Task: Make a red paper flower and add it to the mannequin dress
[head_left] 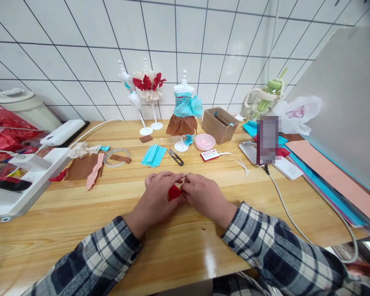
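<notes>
Left hand (157, 200) curls around pointed red piece (174, 193); right hand (206, 198) pinched closed, can't tell on what; glossy wood-grain table (172, 255).

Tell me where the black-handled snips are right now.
In the head view, the snips lie on the wooden tabletop just beyond the left hand, right of the folded blue paper, in front of the brown-skirted mannequin.
</notes>
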